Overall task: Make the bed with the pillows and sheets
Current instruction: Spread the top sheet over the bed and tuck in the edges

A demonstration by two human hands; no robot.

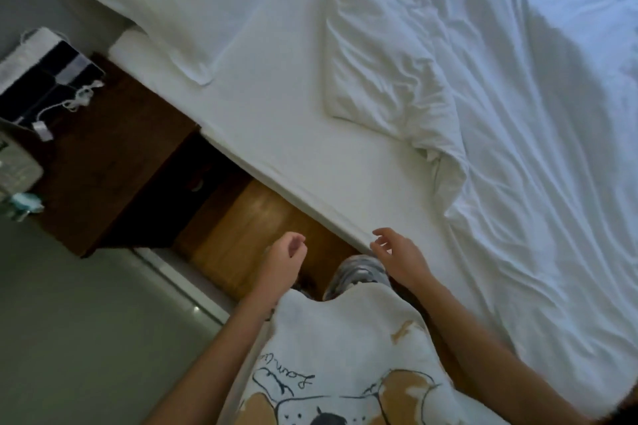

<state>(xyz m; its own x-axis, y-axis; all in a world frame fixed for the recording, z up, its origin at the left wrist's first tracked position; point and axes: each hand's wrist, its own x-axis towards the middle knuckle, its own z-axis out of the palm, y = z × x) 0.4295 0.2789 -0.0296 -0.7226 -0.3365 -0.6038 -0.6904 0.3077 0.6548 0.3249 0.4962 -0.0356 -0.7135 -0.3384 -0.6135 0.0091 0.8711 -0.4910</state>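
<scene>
Head view: the mattress (310, 162) carries one pillow (165, 7) at its head end and a rumpled duvet (518, 114) on its far side. The right hand (400, 255), fingers spread, hovers at its near edge; the left hand (283, 259) hangs loosely curled, empty. Likely next: grasp the duvet edge.

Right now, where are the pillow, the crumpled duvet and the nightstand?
pillow (165, 7), head view, middle of its top face
crumpled duvet (518, 97), head view, wrinkled middle
nightstand (114, 134), head view, bare wooden top

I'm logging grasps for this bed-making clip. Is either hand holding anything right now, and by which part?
Nothing is held. The left hand hangs loosely curled over the floor; the right hand hovers open-fingered at the mattress edge.
</scene>
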